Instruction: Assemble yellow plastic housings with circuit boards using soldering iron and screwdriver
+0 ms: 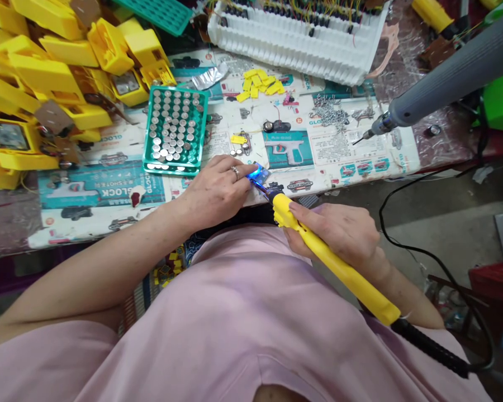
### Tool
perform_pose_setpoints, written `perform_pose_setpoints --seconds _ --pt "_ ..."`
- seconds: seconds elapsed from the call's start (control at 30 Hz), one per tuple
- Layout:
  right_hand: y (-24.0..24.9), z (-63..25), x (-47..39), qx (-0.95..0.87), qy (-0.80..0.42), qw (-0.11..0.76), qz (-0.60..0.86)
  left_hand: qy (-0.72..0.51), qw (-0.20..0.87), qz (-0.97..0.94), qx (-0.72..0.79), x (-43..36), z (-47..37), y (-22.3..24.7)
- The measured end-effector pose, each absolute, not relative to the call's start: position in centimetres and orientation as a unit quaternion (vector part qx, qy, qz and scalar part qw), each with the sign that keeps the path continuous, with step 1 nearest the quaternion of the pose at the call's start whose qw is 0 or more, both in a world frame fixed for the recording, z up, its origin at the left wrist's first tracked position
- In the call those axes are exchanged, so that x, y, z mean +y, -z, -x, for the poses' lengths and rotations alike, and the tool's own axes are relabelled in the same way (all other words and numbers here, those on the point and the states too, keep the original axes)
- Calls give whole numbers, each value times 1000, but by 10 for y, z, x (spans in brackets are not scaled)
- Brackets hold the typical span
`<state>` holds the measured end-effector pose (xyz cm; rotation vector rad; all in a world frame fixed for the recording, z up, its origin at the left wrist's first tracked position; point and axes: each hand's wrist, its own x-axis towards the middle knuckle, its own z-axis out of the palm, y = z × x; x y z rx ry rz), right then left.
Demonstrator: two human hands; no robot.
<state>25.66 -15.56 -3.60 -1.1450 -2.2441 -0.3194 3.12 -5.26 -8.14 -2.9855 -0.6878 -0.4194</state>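
My right hand is wrapped round a yellow handheld tool with a black cord at its rear. The tool's thin metal tip points left and meets a small part lit bright blue at the table's front edge. My left hand rests on the table with its fingertips pressed on that small part, holding it down. Just beyond my left fingers lie a few silver button cells and a small yellow piece. Left of them stands a green tray with several round silver cells.
Yellow plastic housings are piled at the left. A white ribbed tray with wired parts stands at the back. Yellow pieces and screws lie mid-table. A grey screwdriver hangs at the right, above the paper-covered table.
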Motion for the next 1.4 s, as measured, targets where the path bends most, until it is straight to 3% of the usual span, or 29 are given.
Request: perform_pose_setpoints --seconds 0.3,0.53,1.13,1.4 --pt "33 -264 -159 -847 99 292 434 153 -49 959 -232 -52 -30 84" --pt "37 -263 -158 -851 102 290 426 181 -4 959 -218 -53 -32 86" --pt "33 -261 -159 -861 73 285 414 198 -54 956 -210 -51 -30 92" --pt "33 -261 -158 -868 98 275 402 214 -2 958 -191 -50 -30 89"
